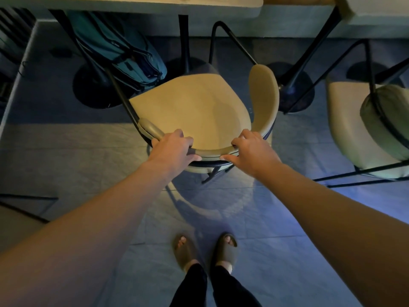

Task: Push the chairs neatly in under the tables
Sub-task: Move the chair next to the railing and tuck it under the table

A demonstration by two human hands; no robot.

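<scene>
Seen from above, a person stands on a grey tiled floor [276, 262], feet in dark slide sandals [184, 251], both bare arms stretched forward to a tan padded chair [190, 109]. The left hand [171, 147] is closed around the curved backrest [210, 152], fingers wrapped over its top edge. The right hand [251, 149] grips the same backrest just beside it, thumb along the outer side and fingers curled over the rim. The chair stands directly ahead of the person, its seat mostly out in the open, with only its front edge near the pale table [132, 5] at the top of the view. A teal backpack [119, 52] hangs or leans under that table, beside black pedestal bases [95, 89]. A second tan chair [363, 129] stands to the right, well apart from the first, near another table [376, 12].
</scene>
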